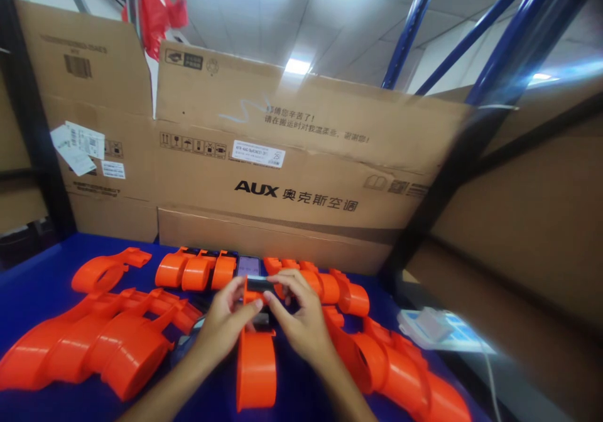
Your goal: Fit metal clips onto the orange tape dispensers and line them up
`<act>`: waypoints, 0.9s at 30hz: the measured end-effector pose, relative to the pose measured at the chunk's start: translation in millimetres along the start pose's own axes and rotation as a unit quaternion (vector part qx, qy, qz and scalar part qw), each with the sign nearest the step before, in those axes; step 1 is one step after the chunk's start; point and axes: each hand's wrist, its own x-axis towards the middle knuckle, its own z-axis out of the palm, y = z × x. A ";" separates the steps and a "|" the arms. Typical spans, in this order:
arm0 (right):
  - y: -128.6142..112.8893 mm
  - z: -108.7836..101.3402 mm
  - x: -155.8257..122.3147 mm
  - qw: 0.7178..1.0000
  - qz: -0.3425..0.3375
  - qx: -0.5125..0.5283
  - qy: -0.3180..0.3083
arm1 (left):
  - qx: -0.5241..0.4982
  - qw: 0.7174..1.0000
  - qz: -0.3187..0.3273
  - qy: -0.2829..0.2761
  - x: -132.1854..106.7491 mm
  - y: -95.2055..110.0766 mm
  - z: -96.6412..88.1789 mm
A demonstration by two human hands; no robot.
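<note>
Orange plastic housings crowd the blue desk (32, 277). A nested stack (94, 346) lies toward its left edge, with a single housing (106, 272) behind it. A row of 3 (195, 270) sits near the back edge, and a long chain of housings (391, 365) runs down the right side. A phone (248, 265) lies face up behind the hands, between the back rows. A white device (431, 328) rests past the right edge. A cardboard box (292, 183) printed AUX walls off the back.

At the desk's middle, 1 orange housing (255, 365) points toward the person. The left hand (226, 321) has its grip clamped on the housing's far end, thumb and fingers pinching it. The right hand (304, 324) has its grip closed on a black strip (260, 284) sitting across that same end. Both grips meet there, while the housing's wide end lies free between the forearms.
</note>
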 end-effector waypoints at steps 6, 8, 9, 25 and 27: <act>8.7 -10.0 2.8 0.998 0.015 0.063 -0.007 | -0.017 1.000 -0.006 0.015 -2.9 2.2 0.2; 17.7 -19.8 6.5 0.997 0.034 0.069 0.028 | -0.017 1.000 -0.006 0.023 -3.1 1.2 -1.2; 22.6 -24.2 8.0 0.996 0.053 0.049 0.043 | -0.017 0.999 -0.009 0.027 -3.0 0.8 -1.9; 20.3 -4.7 -5.2 0.907 0.147 -0.321 -0.232 | -0.032 0.999 -0.003 0.040 0.6 -2.8 -4.9; 19.8 -0.8 -4.4 0.894 0.156 -0.347 -0.235 | -0.028 0.999 -0.003 0.042 0.5 -2.0 -4.7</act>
